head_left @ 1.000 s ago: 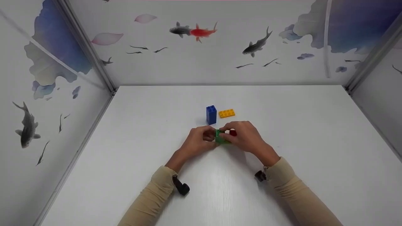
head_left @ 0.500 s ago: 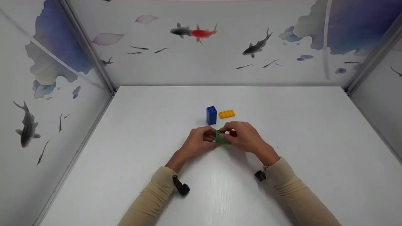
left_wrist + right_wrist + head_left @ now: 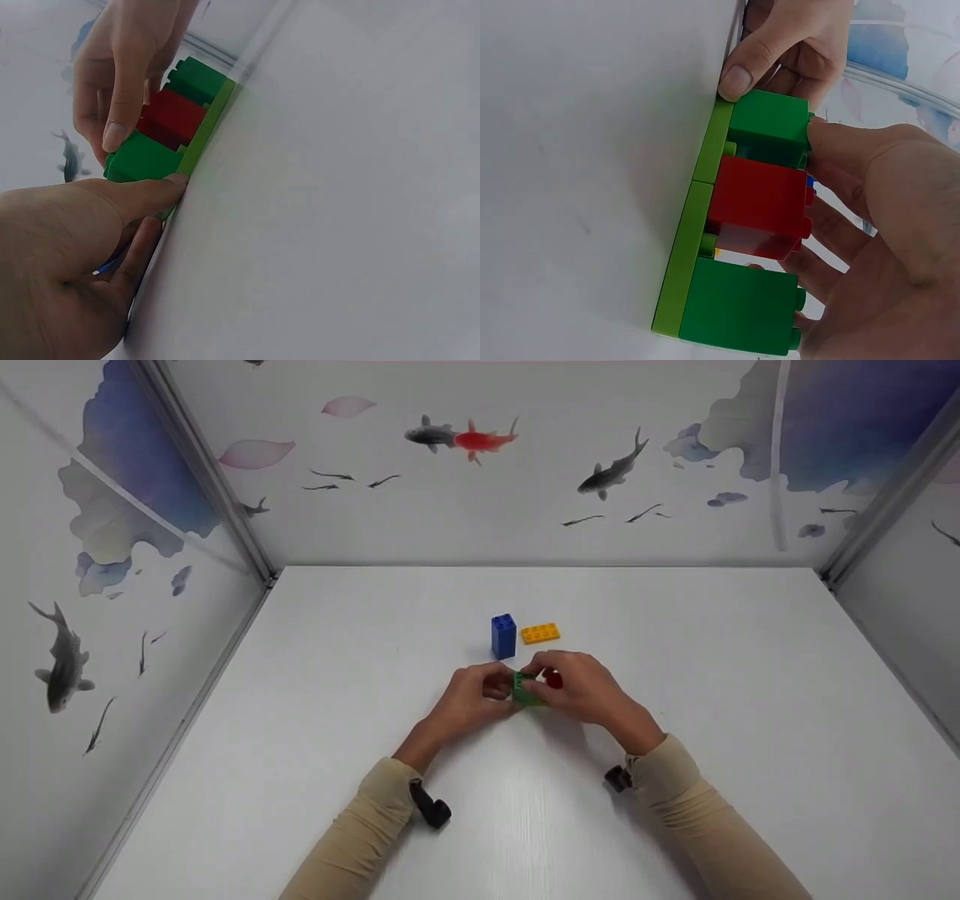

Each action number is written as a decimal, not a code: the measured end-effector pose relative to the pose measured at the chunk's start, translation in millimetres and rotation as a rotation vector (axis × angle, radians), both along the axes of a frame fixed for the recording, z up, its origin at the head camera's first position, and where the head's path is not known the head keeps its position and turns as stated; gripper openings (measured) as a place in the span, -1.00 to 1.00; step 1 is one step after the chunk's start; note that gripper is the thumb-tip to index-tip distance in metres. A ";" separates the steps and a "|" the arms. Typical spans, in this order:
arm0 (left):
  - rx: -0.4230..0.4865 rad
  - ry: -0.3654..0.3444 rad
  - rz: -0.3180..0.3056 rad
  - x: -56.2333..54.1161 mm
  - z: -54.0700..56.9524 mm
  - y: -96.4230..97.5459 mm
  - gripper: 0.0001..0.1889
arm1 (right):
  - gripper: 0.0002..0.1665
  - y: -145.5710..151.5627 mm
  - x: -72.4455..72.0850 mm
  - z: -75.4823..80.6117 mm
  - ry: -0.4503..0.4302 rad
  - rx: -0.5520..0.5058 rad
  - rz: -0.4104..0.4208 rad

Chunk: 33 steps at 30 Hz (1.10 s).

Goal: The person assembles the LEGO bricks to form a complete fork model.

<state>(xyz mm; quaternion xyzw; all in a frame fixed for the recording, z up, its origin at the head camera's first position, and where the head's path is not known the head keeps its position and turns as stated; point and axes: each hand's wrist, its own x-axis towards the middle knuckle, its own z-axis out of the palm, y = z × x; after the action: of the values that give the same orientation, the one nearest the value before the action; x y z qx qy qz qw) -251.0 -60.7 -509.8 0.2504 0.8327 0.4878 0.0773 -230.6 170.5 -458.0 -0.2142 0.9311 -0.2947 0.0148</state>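
Two light green plates (image 3: 682,262) lie end to end on the table, carrying a row of bricks. At the left end is a green brick (image 3: 769,116), in the middle a red brick (image 3: 754,202), and at the right end a second green brick (image 3: 739,304). My left hand (image 3: 469,701) grips the row's left end, thumb on the edge of the plate and brick. From above, my right hand (image 3: 585,686) pinches the left green brick, its thumb at the studs. Its other fingers are partly hidden behind the bricks.
Just beyond the hands stands a tall blue brick stack (image 3: 504,637), with a flat orange-yellow plate (image 3: 541,633) to its right. The white table (image 3: 360,622) meets printed wall panels at the back and sides.
Both hands stay almost in place around the brick row. Slightly more of the green brick's front face shows between them. The blue stack and orange-yellow plate stay put.
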 end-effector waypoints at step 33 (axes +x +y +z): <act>-0.026 0.000 0.018 5.9 3.2 1.3 -0.60 | -0.54 25.9 -15.9 2.8 -0.075 -0.190 -0.045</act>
<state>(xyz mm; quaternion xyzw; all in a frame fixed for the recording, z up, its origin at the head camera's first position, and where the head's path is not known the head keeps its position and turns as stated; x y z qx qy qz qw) -245.1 -59.5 -506.6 0.2418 0.8412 0.4776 0.0762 -246.5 196.4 -455.2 -0.1828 0.9023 -0.3898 0.0227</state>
